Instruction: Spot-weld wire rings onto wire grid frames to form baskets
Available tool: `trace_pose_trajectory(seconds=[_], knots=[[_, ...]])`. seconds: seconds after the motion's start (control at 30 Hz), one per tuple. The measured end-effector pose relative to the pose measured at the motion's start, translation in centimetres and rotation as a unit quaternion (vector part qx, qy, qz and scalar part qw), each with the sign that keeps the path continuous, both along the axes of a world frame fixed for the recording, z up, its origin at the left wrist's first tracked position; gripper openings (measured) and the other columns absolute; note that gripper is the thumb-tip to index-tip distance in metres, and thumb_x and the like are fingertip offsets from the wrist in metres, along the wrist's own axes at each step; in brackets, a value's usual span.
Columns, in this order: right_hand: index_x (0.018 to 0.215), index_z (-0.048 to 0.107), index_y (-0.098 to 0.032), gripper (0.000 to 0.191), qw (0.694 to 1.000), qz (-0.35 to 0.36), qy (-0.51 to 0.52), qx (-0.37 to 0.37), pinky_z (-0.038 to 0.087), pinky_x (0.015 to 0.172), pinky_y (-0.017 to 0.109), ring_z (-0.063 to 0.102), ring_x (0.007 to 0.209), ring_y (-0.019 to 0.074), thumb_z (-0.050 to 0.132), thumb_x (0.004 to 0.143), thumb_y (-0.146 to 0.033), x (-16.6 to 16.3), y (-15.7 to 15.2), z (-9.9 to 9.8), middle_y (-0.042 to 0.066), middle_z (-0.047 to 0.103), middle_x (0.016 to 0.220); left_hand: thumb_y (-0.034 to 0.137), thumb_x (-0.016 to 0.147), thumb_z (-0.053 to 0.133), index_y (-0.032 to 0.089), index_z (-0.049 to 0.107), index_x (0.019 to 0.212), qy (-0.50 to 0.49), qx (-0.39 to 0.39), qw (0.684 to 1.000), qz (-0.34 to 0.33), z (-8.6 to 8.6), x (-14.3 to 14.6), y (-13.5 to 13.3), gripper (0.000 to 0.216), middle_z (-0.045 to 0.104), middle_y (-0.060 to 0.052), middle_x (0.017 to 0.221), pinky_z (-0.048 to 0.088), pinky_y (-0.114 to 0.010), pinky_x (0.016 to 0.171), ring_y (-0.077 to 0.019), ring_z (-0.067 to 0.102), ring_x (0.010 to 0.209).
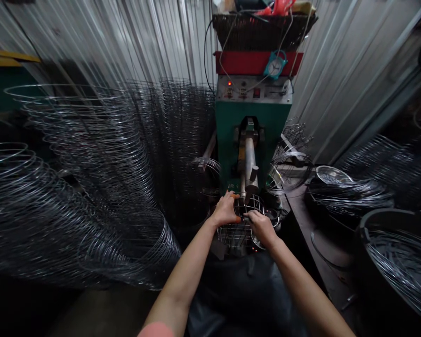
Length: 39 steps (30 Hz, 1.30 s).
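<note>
A small wire basket [239, 230] sits under the metal arm [250, 164] of a green welding machine [252, 121]. My left hand [226, 209] grips the basket's upper left rim with curled fingers. My right hand [262, 225] is closed on the rim at the right, thumb pressed on a wire. Both forearms reach in from the bottom of the view. The basket's lower part is partly hidden behind my hands.
Tall stacks of wire rings [80, 178] fill the left side. More wire rings [354, 192] and a dark tub [396, 252] of rings stand on the right. A small clock [275, 67] hangs on the machine. Corrugated metal wall [126, 42] stands behind.
</note>
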State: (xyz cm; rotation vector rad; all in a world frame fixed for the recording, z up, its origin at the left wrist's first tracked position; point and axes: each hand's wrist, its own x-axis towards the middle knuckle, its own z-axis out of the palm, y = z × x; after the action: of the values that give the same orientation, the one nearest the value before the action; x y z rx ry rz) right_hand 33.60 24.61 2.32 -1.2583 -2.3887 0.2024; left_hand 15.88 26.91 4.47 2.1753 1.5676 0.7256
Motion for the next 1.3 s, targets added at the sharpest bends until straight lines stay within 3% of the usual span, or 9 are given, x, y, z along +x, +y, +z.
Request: trace_pose_trajectory(seconds=[0.13,0.3,0.4,0.53,0.63,0.7,1.0,1.1,1.3], knots=[[0.101,0.064,-0.021,0.023,1.0,-0.007,0.026,0.009,0.05,0.074,0.024,0.064,0.089,0.0171,0.052,0.083,-0.013,-0.2,0.3,0.1,0.007,0.066,0.1,0.034,0.046,0.081,0.021,0.051,0.111,-0.02,0.013,0.999,-0.022,0.1,0.0,0.7,0.073,0.049,-0.009,0.124,0.038,-0.042,0.1,-0.0305,0.043,0.121],[0.11,0.062,-0.021,0.026,0.986,-0.053,0.156,0.016,0.05,0.08,0.028,0.062,0.094,0.0187,0.052,0.086,-0.027,1.1,-2.6,-0.8,0.009,0.062,0.109,0.029,0.044,0.082,0.017,0.046,0.119,-0.012,0.007,1.0,0.02,-0.7,0.2,0.4,0.084,0.036,-0.015,0.138,0.025,-0.049,0.108,-0.033,0.03,0.131],[0.1,0.065,-0.019,0.025,0.969,-0.065,0.234,-0.047,0.051,0.079,0.031,0.063,0.09,0.0202,0.051,0.086,-0.034,3.0,-5.2,-3.2,0.009,0.066,0.097,0.029,0.043,0.083,0.015,0.043,0.122,-0.014,-0.001,1.0,0.026,-1.0,0.2,1.0,0.09,0.032,-0.018,0.14,0.021,-0.049,0.109,-0.0325,0.026,0.133],[0.086,0.067,-0.019,0.027,0.948,-0.111,0.258,-0.152,0.052,0.073,0.035,0.066,0.082,0.0241,0.051,0.082,-0.041,6.0,-8.5,-8.3,0.01,0.07,0.086,0.03,0.04,0.085,0.016,0.047,0.118,-0.034,-0.001,0.999,0.037,-0.5,0.0,2.6,0.087,0.039,-0.015,0.134,0.03,-0.045,0.105,-0.0307,0.036,0.127],[0.08,0.068,-0.02,0.029,0.939,-0.137,0.256,-0.186,0.053,0.07,0.038,0.067,0.078,0.0269,0.051,0.079,-0.044,7.6,-10.3,-11.2,0.01,0.071,0.081,0.031,0.039,0.085,0.017,0.048,0.115,-0.044,0.0,0.998,0.043,-0.4,0.0,3.5,0.086,0.043,-0.011,0.128,0.034,-0.042,0.102,-0.0295,0.04,0.124],[0.079,0.068,-0.021,0.029,0.938,-0.143,0.253,-0.189,0.053,0.069,0.038,0.067,0.077,0.0273,0.05,0.079,-0.044,8.2,-10.9,-11.9,0.009,0.071,0.08,0.032,0.039,0.085,0.018,0.048,0.115,-0.05,0.002,0.998,0.046,-0.7,0.0,4.0,0.086,0.046,-0.01,0.125,0.035,-0.04,0.101,-0.0286,0.043,0.121],[0.072,0.067,-0.021,0.035,0.923,-0.157,0.278,-0.215,0.05,0.068,0.035,0.065,0.074,0.0249,0.052,0.077,-0.052,8.0,-11.3,-11.1,0.007,0.069,0.073,0.033,0.041,0.084,0.018,0.048,0.113,-0.063,-0.005,0.997,0.033,-1.2,-0.1,4.5,0.082,0.051,-0.008,0.119,0.04,-0.037,0.097,-0.0264,0.05,0.113],[0.07,0.067,-0.02,0.038,0.911,-0.141,0.287,-0.259,0.049,0.066,0.033,0.064,0.072,0.0242,0.053,0.076,-0.054,8.0,-11.8,-10.6,0.005,0.069,0.071,0.032,0.04,0.085,0.015,0.048,0.114,-0.063,-0.009,0.998,0.019,-0.9,-0.2,3.1,0.084,0.051,-0.01,0.12,0.041,-0.039,0.097,-0.0271,0.049,0.114],[0.069,0.067,-0.019,0.037,0.899,-0.122,0.282,-0.313,0.048,0.066,0.032,0.063,0.071,0.024,0.053,0.075,-0.053,7.8,-13.6,-10.5,0.004,0.069,0.07,0.032,0.04,0.086,0.016,0.046,0.12,-0.041,-0.022,0.999,0.005,-1.1,-0.4,-1.1,0.092,0.036,-0.015,0.138,0.027,-0.041,0.108,-0.0297,0.03,0.132]])
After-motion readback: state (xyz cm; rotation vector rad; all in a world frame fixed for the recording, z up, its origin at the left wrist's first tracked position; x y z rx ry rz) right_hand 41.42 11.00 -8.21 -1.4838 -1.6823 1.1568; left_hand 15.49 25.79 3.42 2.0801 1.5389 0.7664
